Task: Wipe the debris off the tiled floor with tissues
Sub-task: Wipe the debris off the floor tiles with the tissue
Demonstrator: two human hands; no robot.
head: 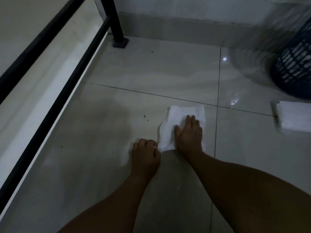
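Our left hand braces on the tiled floor, fingers curled; whether it pinches anything we cannot tell. Debris lies left of our right hand, whose straight fingers press the tissue flat for sweeping

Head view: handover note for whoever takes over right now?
Right hand lies flat, pressing the tissue onto the floor tile.
Left hand is curled at the tissue's near left corner; unclear if it pinches anything.
Done: tissue laid out.
Left: dark specks left of the tissue, and a lone speck near the black frame leg.
Spare tissues are at right, by the basket.
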